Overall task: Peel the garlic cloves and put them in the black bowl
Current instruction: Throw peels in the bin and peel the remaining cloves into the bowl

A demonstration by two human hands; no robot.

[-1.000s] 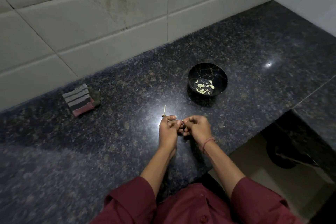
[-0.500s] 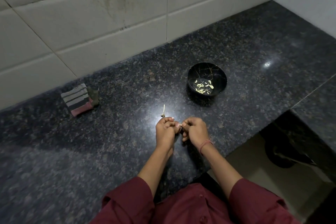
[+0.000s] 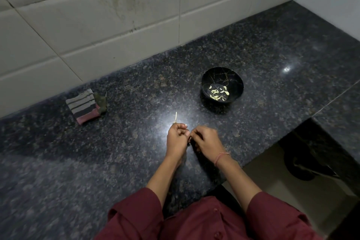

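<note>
A dark speckled tabletop [image 3: 272, 54] is backed by a white tiled wall [image 3: 78, 25]. A folded striped cloth [image 3: 83, 105] is seen far left. The black bowl [image 3: 206, 79] is set right of centre and well apart from the hands, with peeled cloves [image 3: 218, 92] inside. Near the front edge, a mostly hidden garlic clove [image 3: 189, 138] is pinched between the curled fingers of the left hand [image 3: 177, 140] and right hand [image 3: 208, 140].
</note>
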